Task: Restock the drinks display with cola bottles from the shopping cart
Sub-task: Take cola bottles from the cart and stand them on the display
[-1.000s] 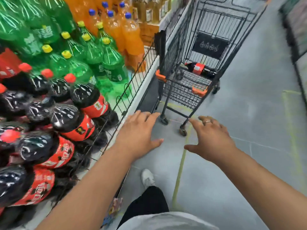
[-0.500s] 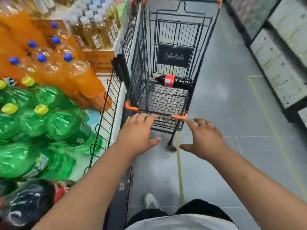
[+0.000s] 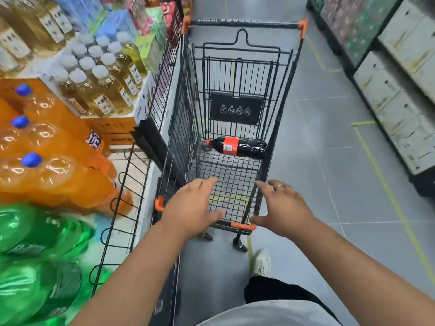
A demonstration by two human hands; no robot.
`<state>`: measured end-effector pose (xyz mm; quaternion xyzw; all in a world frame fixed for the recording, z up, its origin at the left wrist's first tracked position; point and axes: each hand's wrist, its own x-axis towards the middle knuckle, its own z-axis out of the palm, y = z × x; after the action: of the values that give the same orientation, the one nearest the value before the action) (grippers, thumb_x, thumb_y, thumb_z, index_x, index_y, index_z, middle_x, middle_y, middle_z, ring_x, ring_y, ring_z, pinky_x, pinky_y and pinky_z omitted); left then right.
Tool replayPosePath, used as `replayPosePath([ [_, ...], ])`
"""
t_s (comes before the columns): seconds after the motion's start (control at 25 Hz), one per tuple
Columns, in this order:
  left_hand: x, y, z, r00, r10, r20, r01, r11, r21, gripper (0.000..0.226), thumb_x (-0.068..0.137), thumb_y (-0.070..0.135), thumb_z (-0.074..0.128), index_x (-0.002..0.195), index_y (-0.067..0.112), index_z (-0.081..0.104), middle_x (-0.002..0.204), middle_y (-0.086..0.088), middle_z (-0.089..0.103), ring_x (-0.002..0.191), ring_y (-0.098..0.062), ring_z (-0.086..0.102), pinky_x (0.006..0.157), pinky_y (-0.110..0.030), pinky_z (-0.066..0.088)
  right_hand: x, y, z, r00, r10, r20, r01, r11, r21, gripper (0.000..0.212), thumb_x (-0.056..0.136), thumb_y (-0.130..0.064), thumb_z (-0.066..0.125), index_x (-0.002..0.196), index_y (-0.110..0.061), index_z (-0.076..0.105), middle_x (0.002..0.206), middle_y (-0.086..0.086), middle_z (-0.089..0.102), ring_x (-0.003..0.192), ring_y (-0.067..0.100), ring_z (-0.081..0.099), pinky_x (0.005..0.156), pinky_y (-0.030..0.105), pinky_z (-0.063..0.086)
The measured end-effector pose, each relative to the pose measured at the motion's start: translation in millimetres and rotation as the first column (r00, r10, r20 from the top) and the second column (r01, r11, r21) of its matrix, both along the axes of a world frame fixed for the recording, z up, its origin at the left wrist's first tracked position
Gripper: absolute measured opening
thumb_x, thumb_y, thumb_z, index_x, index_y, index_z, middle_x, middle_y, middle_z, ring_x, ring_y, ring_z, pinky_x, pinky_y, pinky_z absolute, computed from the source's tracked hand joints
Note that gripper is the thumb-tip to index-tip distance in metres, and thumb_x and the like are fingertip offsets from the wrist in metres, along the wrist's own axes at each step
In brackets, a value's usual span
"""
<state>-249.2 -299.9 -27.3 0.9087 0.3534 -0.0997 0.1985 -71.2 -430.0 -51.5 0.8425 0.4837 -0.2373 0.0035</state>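
A black wire shopping cart point(image 3: 181, 137) stood in the middle of the frame, close beside the drinks display point(image 3: 131, 184) that filled the left side. One cola bottle point(image 3: 237, 147) with a red label lay on its side across the far end of the cart's floor, cap towards the left.

Both hands reached forward over the near end of the cart at lower centre. The left hand point(image 3: 190, 208) was palm down, fingers straight and slightly spread, holding nothing. The right hand point(image 3: 282, 208), with a ring point(image 3: 280, 186) on one finger, was likewise spread and had hold of nothing. Their thumbs pointed at each other just above the cart's near rim; whether either touched it could not be told.

On the display, orange soda bottles point(image 3: 58, 175) with blue caps sat at middle left, green bottles point(image 3: 35, 255) at lower left, and pale yellow bottles point(image 3: 106, 85) with white caps at upper left. Stacked boxes point(image 3: 400, 102) lined the right edge. A white shoe point(image 3: 260, 262) showed on the grey floor point(image 3: 329, 184) below the cart.
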Motion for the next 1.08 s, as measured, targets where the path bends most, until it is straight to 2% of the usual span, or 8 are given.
replayPosePath([
  [0.28,70.4,58.4,-5.0,0.993,0.112,-0.043,-0.115,0.991,-0.067,0.082,0.094,0.052,0.063,0.16,0.031,0.018,0.16,0.007,0.032,0.146,-0.017,0.033,0.115,-0.034,0.034,93.5,85.4,3.9,0.993,0.116,-0.011,-0.116,0.992,-0.044,0.093,0.08,-0.062,0.066,0.154,-0.031,0.017,0.16,0.009,0.023,0.147,0.03,0.021,0.117,0.043,0.026],
  [0.56,120.5,132.8,-29.4,0.987,0.127,-0.097,-0.137,0.986,-0.097,0.082,0.096,0.056,0.058,0.161,0.028,0.017,0.162,0.003,0.03,0.148,-0.022,0.033,0.115,-0.04,0.037,133.8,154.0,-20.7,0.991,0.131,-0.039,-0.134,0.986,-0.101,0.093,0.08,-0.061,0.066,0.153,-0.03,0.018,0.16,0.009,0.023,0.146,0.03,0.023,0.117,0.044,0.027],
  [0.72,143.2,194.9,-68.8,0.985,0.143,-0.098,-0.158,0.972,-0.174,0.08,0.095,0.057,0.058,0.16,0.028,0.021,0.16,0.0,0.034,0.145,-0.023,0.038,0.111,-0.042,0.043,151.5,211.7,-49.5,0.993,0.092,-0.071,-0.103,0.982,-0.159,0.094,0.08,-0.06,0.067,0.154,-0.031,0.017,0.159,0.008,0.024,0.143,0.03,0.029,0.116,0.045,0.031],
  [0.92,175.7,260.9,-122.6,0.98,0.15,-0.131,-0.18,0.949,-0.26,0.076,0.096,0.052,0.061,0.158,0.028,0.025,0.155,-0.005,0.04,0.14,-0.028,0.044,0.111,-0.047,0.043,178.6,281.3,-99.9,0.997,0.052,-0.063,-0.065,0.974,-0.216,0.094,0.08,-0.06,0.068,0.153,-0.028,0.019,0.157,0.011,0.028,0.141,0.032,0.033,0.114,0.047,0.034],
  [1.08,210.1,300.7,-193.9,0.955,0.257,-0.15,-0.295,0.886,-0.358,0.077,0.094,0.052,0.064,0.157,0.024,0.029,0.156,-0.009,0.042,0.142,-0.029,0.042,0.115,-0.044,0.038,205.3,325.3,-170.9,0.996,0.035,-0.078,-0.056,0.956,-0.288,0.093,0.078,-0.06,0.071,0.15,-0.025,0.025,0.15,0.013,0.036,0.135,0.035,0.04,0.107,0.049,0.041],
])
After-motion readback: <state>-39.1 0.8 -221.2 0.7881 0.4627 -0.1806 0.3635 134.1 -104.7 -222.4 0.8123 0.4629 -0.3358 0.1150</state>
